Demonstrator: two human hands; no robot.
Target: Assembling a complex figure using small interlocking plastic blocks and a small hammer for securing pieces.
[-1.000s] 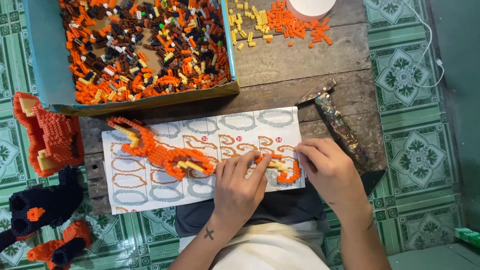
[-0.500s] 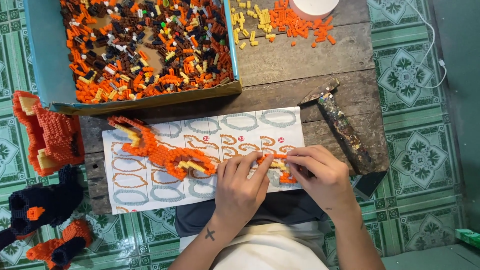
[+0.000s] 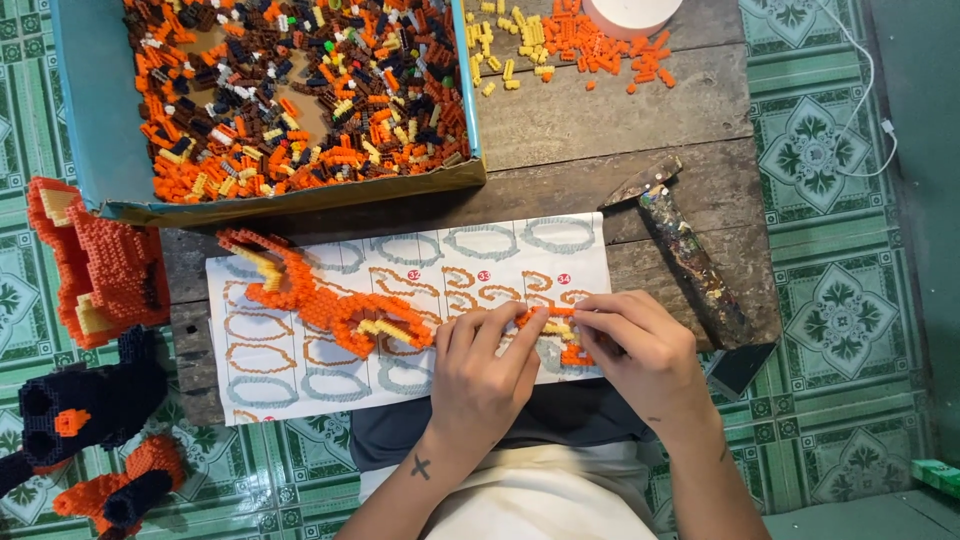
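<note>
A white instruction sheet (image 3: 300, 380) with printed outline diagrams lies on a low wooden table (image 3: 600, 120). On it rests a long orange and yellow brick assembly (image 3: 320, 300). My left hand (image 3: 485, 370) presses its fingertips on a smaller orange and yellow brick piece (image 3: 556, 328) at the sheet's right side. My right hand (image 3: 635, 345) pinches the same piece from the right. Both hands meet over it, hiding most of it.
A blue box (image 3: 90, 110) holds several orange, brown and yellow small bricks. Loose orange and yellow bricks (image 3: 570, 40) lie near a white round container (image 3: 630, 12). A paint-stained hammer (image 3: 690, 255) lies at right. Built orange (image 3: 100, 265) and dark blue models (image 3: 85, 405) stand left on green floor tiles.
My right hand has shifted left, closing in on the small piece until its fingers meet my left fingertips. The left hand stays nearly in place.
</note>
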